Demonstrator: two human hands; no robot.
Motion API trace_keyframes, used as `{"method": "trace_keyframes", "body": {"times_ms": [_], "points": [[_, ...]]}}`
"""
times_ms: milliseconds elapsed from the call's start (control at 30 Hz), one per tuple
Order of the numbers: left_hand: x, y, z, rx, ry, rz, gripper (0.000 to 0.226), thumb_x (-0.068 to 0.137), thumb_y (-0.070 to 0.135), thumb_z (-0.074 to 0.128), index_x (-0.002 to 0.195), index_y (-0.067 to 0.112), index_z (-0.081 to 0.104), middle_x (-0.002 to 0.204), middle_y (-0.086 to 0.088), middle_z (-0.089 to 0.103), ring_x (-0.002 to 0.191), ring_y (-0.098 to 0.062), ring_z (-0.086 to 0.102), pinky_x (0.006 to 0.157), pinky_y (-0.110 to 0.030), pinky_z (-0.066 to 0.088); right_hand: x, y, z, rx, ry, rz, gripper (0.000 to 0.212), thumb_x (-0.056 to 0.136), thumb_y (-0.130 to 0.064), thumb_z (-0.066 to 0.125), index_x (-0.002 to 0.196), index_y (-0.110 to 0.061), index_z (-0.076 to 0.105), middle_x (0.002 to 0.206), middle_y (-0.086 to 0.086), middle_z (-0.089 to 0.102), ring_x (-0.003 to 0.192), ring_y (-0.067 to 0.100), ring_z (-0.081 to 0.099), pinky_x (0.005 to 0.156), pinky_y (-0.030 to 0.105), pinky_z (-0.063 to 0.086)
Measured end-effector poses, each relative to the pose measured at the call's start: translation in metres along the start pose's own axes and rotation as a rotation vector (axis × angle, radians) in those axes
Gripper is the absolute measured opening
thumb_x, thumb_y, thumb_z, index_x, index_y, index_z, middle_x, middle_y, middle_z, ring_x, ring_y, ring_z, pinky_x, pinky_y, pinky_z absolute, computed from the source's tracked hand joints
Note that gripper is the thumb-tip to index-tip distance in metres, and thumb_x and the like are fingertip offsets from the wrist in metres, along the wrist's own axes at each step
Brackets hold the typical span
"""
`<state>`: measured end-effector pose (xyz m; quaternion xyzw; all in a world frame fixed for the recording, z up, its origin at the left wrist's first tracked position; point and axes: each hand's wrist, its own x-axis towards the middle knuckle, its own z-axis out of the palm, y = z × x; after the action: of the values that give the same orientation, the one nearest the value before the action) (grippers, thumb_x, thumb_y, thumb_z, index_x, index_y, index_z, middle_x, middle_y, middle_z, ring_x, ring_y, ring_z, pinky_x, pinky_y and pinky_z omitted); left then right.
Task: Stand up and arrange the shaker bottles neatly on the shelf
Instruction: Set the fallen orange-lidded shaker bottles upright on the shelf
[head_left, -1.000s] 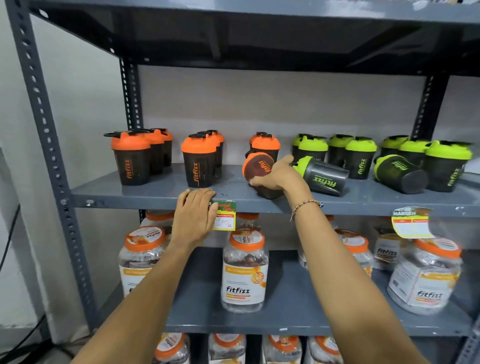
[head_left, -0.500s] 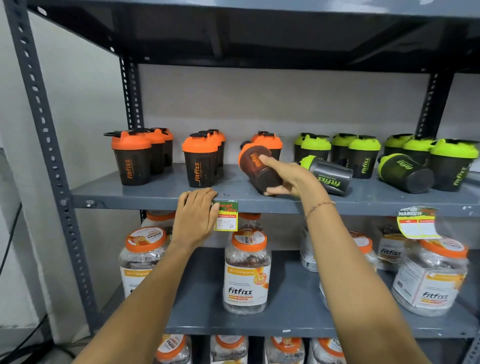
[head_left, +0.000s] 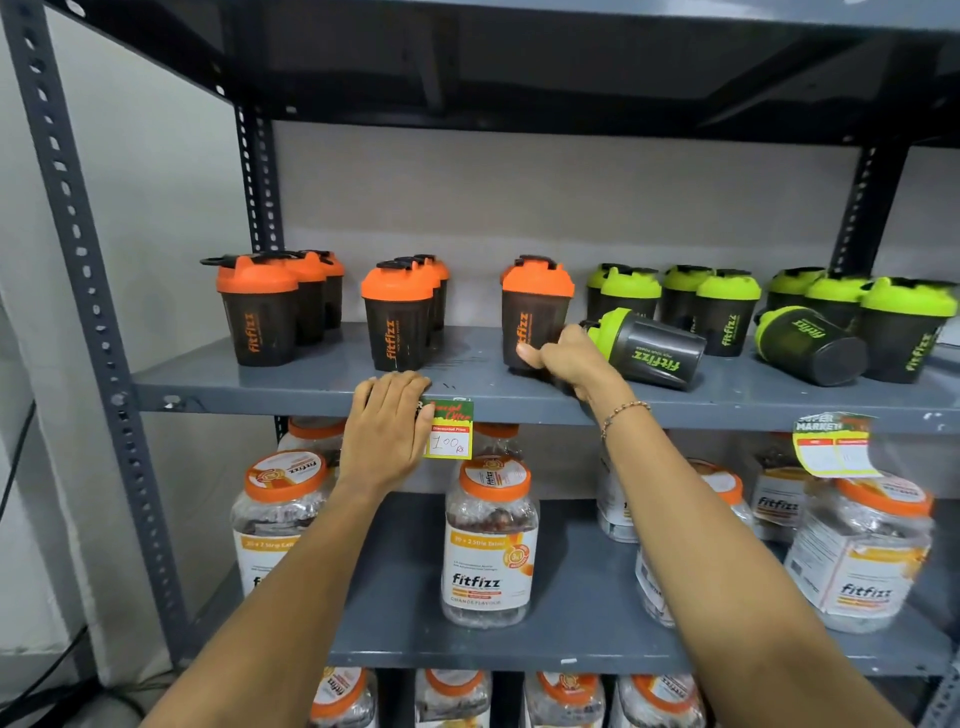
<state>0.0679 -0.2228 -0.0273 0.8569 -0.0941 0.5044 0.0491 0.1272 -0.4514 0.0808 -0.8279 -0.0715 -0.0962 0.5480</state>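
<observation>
An orange-lidded black shaker bottle (head_left: 532, 312) stands upright in the middle of the grey shelf (head_left: 311, 387). My right hand (head_left: 563, 358) is wrapped around its lower right side, thumb on its front. Two rows of orange-lidded shakers (head_left: 260, 306) (head_left: 397, 312) stand upright to the left. Right of my hand a green-lidded shaker (head_left: 649, 351) lies on its side. A second green-lidded shaker (head_left: 810, 345) lies tipped further right. Several green-lidded shakers (head_left: 727, 306) stand upright behind them. My left hand (head_left: 387, 426) rests flat on the shelf's front edge, holding nothing.
A yellow price tag (head_left: 449, 431) hangs on the shelf edge beside my left hand, another label (head_left: 831, 444) at the right. Clear jars (head_left: 488, 540) with orange lids fill the lower shelves. An upper shelf (head_left: 519, 62) hangs overhead. Grey slotted uprights (head_left: 78, 260) frame the left side.
My right hand has tipped the orange-lidded shaker from lying on its side to standing upright on the shelf. My left hand has stayed on the shelf edge.
</observation>
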Motion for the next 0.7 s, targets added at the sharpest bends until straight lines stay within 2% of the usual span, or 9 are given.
{"method": "trace_keyframes", "body": {"times_ms": [33,133,300,433,500,600,700], "points": [[0.000,0.000,0.001,0.013,0.006,0.001,0.038,0.094,0.036,0.041,0.120,0.011,0.054,0.119,-0.010,0.063,0.109,-0.027,0.057,0.105,-0.036,0.024,0.000,0.003,0.001,-0.065,0.016,-0.008,0.051,0.076,-0.022,0.075,0.122,-0.007,0.056,0.115,0.013,0.067,0.100,0.027,0.062,0.081,0.033,0.053],[0.000,-0.001,0.003,0.034,0.024,-0.002,0.037,0.093,0.035,0.042,0.119,0.011,0.054,0.118,-0.010,0.063,0.108,-0.027,0.057,0.104,-0.037,0.025,0.001,0.007,0.003,-0.169,0.038,-0.042,0.055,0.079,-0.023,0.073,0.126,-0.005,0.051,0.123,0.014,0.064,0.110,0.029,0.061,0.096,0.040,0.050],[0.000,0.000,0.001,0.048,0.025,0.001,0.038,0.094,0.036,0.041,0.116,0.010,0.056,0.116,-0.011,0.064,0.105,-0.028,0.059,0.102,-0.036,0.027,-0.003,0.004,0.003,-0.377,0.103,-0.070,0.040,0.090,-0.022,0.058,0.124,0.000,0.054,0.124,0.020,0.061,0.111,0.035,0.058,0.089,0.035,0.046],[0.000,0.002,-0.002,0.044,0.008,-0.006,0.040,0.094,0.036,0.039,0.115,0.008,0.059,0.115,-0.012,0.065,0.104,-0.029,0.060,0.101,-0.037,0.026,-0.006,0.005,0.004,-0.421,0.107,-0.080,0.043,0.090,-0.023,0.059,0.126,0.000,0.051,0.128,0.020,0.060,0.115,0.035,0.057,0.090,0.035,0.045],[0.001,0.002,-0.004,0.045,-0.001,-0.008,0.041,0.094,0.036,0.039,0.115,0.007,0.060,0.116,-0.012,0.065,0.105,-0.029,0.060,0.101,-0.036,0.026,-0.007,0.003,0.005,-0.428,0.096,-0.079,0.050,0.086,-0.026,0.066,0.127,0.000,0.050,0.129,0.019,0.059,0.116,0.034,0.057,0.090,0.035,0.046],[0.000,0.003,-0.005,0.043,-0.011,-0.010,0.042,0.094,0.036,0.039,0.115,0.007,0.061,0.116,-0.012,0.065,0.105,-0.029,0.061,0.101,-0.036,0.026,-0.009,-0.001,0.010,-0.407,0.074,-0.049,0.073,0.074,-0.034,0.078,0.129,-0.001,0.045,0.130,0.016,0.057,0.119,0.032,0.055,0.094,0.037,0.046],[0.000,0.003,-0.005,0.044,-0.014,-0.014,0.043,0.094,0.037,0.038,0.115,0.007,0.061,0.116,-0.012,0.065,0.105,-0.029,0.061,0.101,-0.037,0.027,-0.010,-0.006,0.019,-0.440,0.141,-0.031,0.083,0.068,-0.039,0.082,0.129,0.001,0.043,0.129,0.017,0.055,0.119,0.034,0.054,0.094,0.040,0.047]]}}
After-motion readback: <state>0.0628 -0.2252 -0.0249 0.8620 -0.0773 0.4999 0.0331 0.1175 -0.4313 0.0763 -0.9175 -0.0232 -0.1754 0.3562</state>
